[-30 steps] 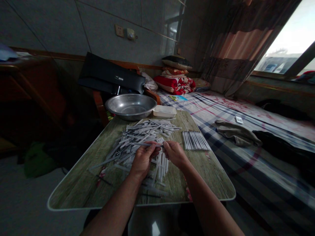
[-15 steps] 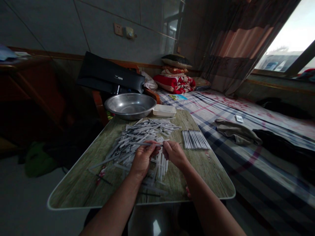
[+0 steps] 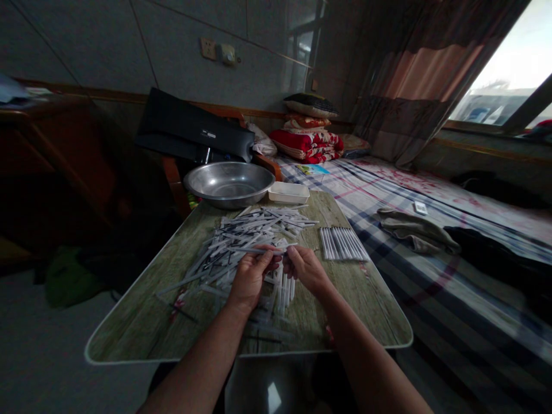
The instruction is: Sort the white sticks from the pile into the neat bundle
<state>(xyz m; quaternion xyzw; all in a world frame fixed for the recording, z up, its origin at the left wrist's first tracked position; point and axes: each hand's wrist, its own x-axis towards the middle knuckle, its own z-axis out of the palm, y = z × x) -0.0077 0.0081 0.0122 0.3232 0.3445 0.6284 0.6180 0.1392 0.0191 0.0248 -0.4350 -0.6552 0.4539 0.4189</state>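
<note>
My left hand point(image 3: 250, 276) is closed on a slim, pale pen-like stick point(image 3: 248, 250), which points out to the left over the pile. Fingers of my right hand point(image 3: 307, 269) are pinched at the stick's right end, close to the left fingertips; the exact contact there is too small to make out. Beneath and beyond both hands spreads a loose pile of similar sticks point(image 3: 233, 230), whitish with some dark parts. To the right of my right hand, a neat row of sticks point(image 3: 344, 244) lies side by side, dark tips at the far end.
At the far edge of the wood-patterned table point(image 3: 142, 313) stand a wide metal basin point(image 3: 230, 184) and a white plastic tray point(image 3: 288, 193). A bed point(image 3: 366, 190) with checked cloth adjoins on the right. Behind the basin leans a black monitor-like panel point(image 3: 190, 129).
Both hands keep nearly the same place around the stick. My right fingers have shifted slightly at its right end. The view has tilted a little.
</note>
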